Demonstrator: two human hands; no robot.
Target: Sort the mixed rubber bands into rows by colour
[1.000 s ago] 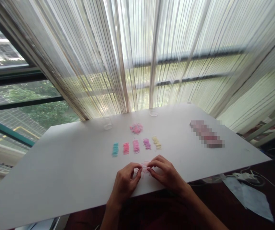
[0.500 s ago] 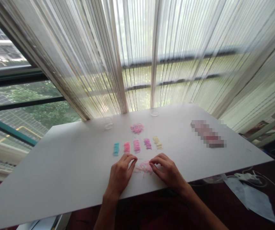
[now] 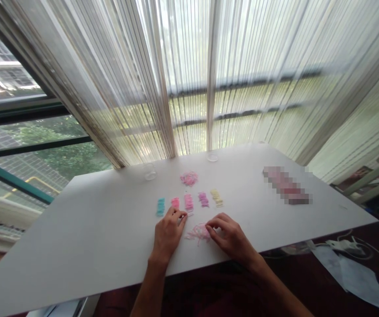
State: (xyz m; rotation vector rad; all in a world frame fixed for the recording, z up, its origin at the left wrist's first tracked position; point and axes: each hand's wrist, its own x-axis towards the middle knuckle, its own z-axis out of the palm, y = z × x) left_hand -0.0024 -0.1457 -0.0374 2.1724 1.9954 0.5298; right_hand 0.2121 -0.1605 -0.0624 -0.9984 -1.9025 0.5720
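My left hand (image 3: pixel 168 231) pinches a small pale pink piece at the lower end of the light pink row (image 3: pixel 188 201). To its left are a hot pink row (image 3: pixel 175 202), partly behind my fingers, and a blue row (image 3: pixel 160 207); to the right lie a purple row (image 3: pixel 204 199) and a pale yellow row (image 3: pixel 217 198). My right hand (image 3: pixel 227 231) is at the right edge of a loose pink and white pile (image 3: pixel 198 232), thumb and forefinger together; whatever they hold is too small to make out. Another mixed pink pile (image 3: pixel 189 178) lies behind the rows.
On the white table (image 3: pixel 93 229), a clear round container (image 3: pixel 149 171) stands at the back left and a clear lid-like disc (image 3: pixel 212 157) at the back. A blurred-out pink object (image 3: pixel 287 185) lies on the right. Curtains hang behind the table.
My left hand has moved slightly up, from beside the near pile to the lower end of the light pink row. My right hand has barely moved.
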